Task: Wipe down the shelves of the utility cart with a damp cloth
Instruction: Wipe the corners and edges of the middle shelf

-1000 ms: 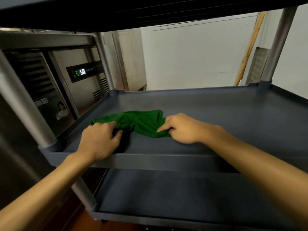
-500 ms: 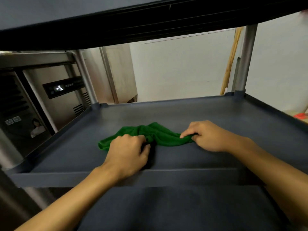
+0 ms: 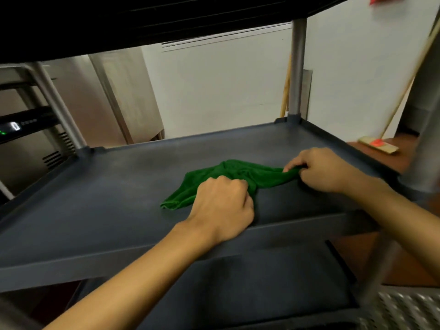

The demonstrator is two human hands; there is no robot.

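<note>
A crumpled green cloth (image 3: 240, 177) lies on the dark grey middle shelf (image 3: 102, 198) of the utility cart, right of centre. My left hand (image 3: 223, 206) is closed over the cloth's near edge, close to the shelf's front lip. My right hand (image 3: 326, 170) pinches the cloth's right end between thumb and fingers. The cloth is stretched a little between both hands. Below, the bottom shelf (image 3: 250, 287) shows between my forearms. The underside of the top shelf (image 3: 142, 17) fills the upper view.
Grey metal posts (image 3: 296, 67) stand at the cart's corners. A steel fridge unit with a lit display (image 3: 21, 126) stands to the left. A broom (image 3: 378, 145) leans on the white wall at the right. A perforated metal surface (image 3: 409, 310) is at the lower right.
Both hands have slid the cloth rightward along the middle shelf. The view has swung right, so the fridge now sits at the far left and the broom has come into sight.
</note>
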